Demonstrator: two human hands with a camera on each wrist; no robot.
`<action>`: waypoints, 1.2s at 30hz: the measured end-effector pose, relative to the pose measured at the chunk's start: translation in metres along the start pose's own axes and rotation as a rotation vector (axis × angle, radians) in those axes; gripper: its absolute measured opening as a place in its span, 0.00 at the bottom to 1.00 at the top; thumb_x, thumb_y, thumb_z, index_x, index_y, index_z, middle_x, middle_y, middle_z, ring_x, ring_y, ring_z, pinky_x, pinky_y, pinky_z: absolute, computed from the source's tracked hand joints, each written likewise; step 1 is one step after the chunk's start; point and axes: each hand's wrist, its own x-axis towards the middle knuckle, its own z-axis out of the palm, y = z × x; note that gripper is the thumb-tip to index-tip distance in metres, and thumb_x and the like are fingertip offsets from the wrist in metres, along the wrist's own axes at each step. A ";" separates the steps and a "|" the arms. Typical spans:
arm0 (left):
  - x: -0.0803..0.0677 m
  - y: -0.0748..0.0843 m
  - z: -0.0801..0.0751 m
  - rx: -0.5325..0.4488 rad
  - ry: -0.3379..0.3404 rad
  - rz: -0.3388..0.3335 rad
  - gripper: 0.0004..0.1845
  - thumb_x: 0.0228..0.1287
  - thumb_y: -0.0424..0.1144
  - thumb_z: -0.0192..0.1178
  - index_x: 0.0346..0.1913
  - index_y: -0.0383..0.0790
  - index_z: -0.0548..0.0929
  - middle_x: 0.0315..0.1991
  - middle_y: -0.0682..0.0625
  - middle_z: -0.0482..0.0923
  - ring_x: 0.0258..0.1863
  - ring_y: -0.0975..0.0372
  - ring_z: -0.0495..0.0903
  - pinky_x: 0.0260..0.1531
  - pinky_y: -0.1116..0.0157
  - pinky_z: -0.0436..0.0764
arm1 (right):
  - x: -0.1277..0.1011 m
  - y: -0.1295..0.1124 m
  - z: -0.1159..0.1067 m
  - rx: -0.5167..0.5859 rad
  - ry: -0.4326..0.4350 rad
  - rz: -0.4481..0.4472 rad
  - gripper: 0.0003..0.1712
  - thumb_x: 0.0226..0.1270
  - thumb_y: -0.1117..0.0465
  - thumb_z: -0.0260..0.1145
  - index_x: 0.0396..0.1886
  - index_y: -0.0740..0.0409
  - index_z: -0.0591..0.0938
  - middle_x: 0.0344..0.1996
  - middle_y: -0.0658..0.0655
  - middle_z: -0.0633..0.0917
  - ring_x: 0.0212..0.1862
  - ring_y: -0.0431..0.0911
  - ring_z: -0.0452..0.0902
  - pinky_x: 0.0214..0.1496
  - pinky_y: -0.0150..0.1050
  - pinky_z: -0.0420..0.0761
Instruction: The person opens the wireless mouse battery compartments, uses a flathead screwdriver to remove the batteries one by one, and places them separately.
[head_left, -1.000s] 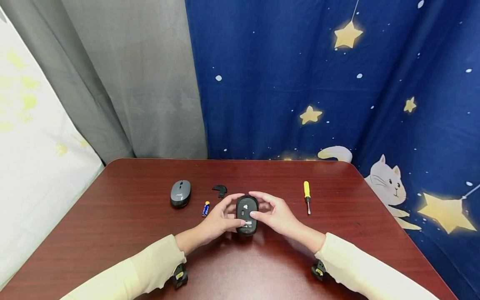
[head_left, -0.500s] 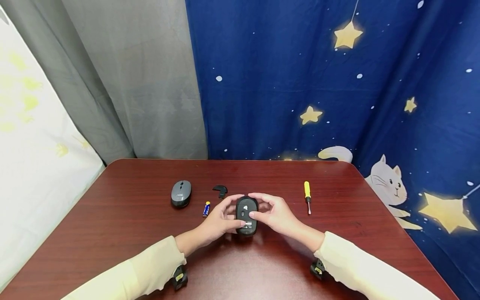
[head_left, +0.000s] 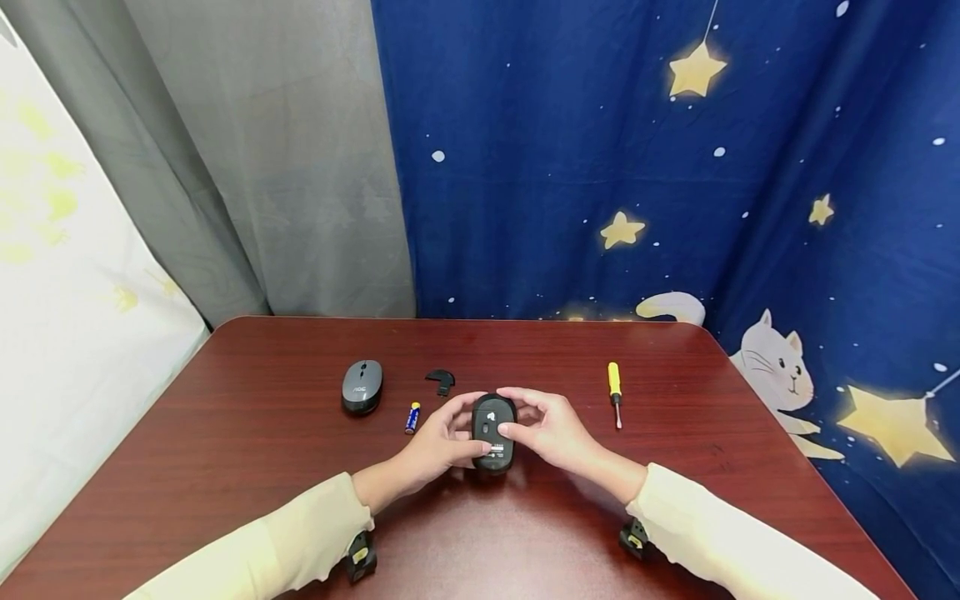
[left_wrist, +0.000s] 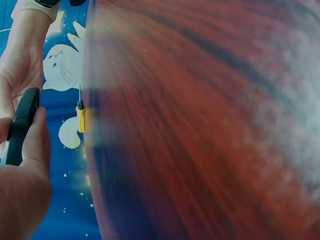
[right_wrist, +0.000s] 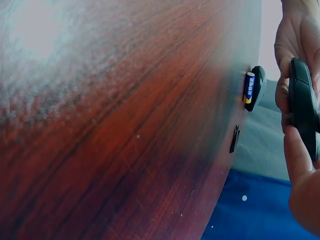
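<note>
A black computer mouse (head_left: 492,417) is held between both hands, its underside with a label and a small switch turned up toward the head camera. My left hand (head_left: 437,437) grips its left side, the thumb lying over the lower label. From the other side my right hand (head_left: 555,429) grips it, thumb on the middle of the underside. Both wrist views show the mouse edge-on, raised off the table: in the left wrist view the mouse (left_wrist: 22,125) is at the left edge, and in the right wrist view the mouse (right_wrist: 303,105) is at the right edge.
On the brown table (head_left: 262,450) a second, grey mouse (head_left: 362,387) stands at the left. Near my left hand lie a blue and yellow battery (head_left: 412,417) and a black cover piece (head_left: 442,381). A yellow-handled screwdriver (head_left: 615,392) lies to the right.
Both hands keep their hold on the mouse. It has shifted only very slightly toward the near side; nothing else on the table has moved.
</note>
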 end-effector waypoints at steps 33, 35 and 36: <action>-0.002 0.000 -0.003 0.003 -0.003 -0.004 0.36 0.61 0.25 0.63 0.70 0.37 0.60 0.58 0.36 0.74 0.49 0.51 0.82 0.41 0.54 0.83 | -0.002 -0.032 0.000 0.010 0.012 -0.034 0.24 0.56 0.75 0.70 0.54 0.71 0.78 0.49 0.65 0.81 0.50 0.58 0.79 0.52 0.48 0.79; -0.002 0.000 -0.002 0.003 0.000 -0.005 0.37 0.60 0.25 0.63 0.70 0.37 0.60 0.58 0.36 0.74 0.49 0.51 0.82 0.41 0.54 0.83 | -0.002 -0.034 0.000 0.015 0.007 -0.015 0.23 0.56 0.76 0.70 0.53 0.71 0.78 0.47 0.65 0.81 0.49 0.59 0.80 0.52 0.48 0.80; -0.002 0.000 -0.002 0.003 0.002 -0.006 0.36 0.60 0.25 0.63 0.70 0.37 0.60 0.58 0.36 0.74 0.49 0.51 0.82 0.41 0.54 0.83 | -0.002 -0.035 0.000 0.014 0.005 -0.003 0.23 0.56 0.76 0.70 0.53 0.71 0.78 0.47 0.65 0.82 0.48 0.59 0.80 0.52 0.47 0.80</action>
